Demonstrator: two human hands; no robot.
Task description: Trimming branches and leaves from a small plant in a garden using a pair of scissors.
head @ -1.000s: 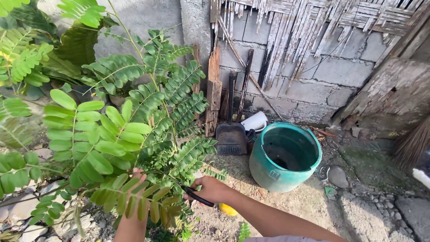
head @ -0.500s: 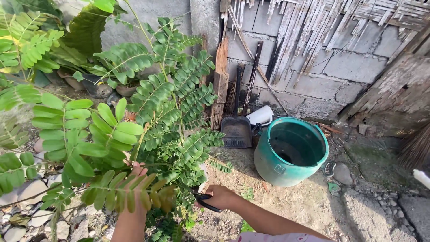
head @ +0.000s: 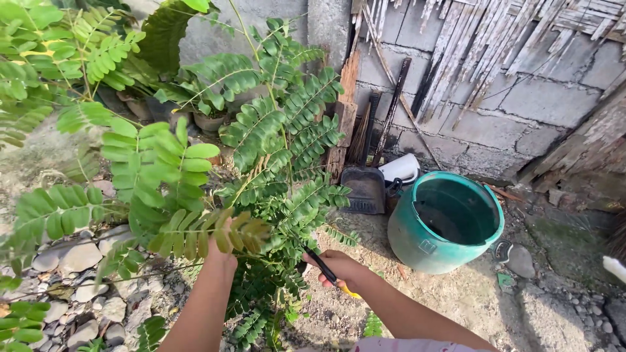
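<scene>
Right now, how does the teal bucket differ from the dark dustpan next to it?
The teal bucket is round and deep, while the dark dustpan is flat and scoop-shaped. The bucket stands upright on the ground with its mouth open upward; the dustpan leans tilted, its long handle rising against the block wall. The bucket is bright teal and clearly the larger; the dustpan is near black. Both sit on the dirt at the foot of the wall, right of the leafy plant.

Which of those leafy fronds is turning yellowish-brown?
The drooping frond directly above the left hand, in front of the wrist. Its leaflets are olive to brownish; the fronds around it are bright green.
</scene>
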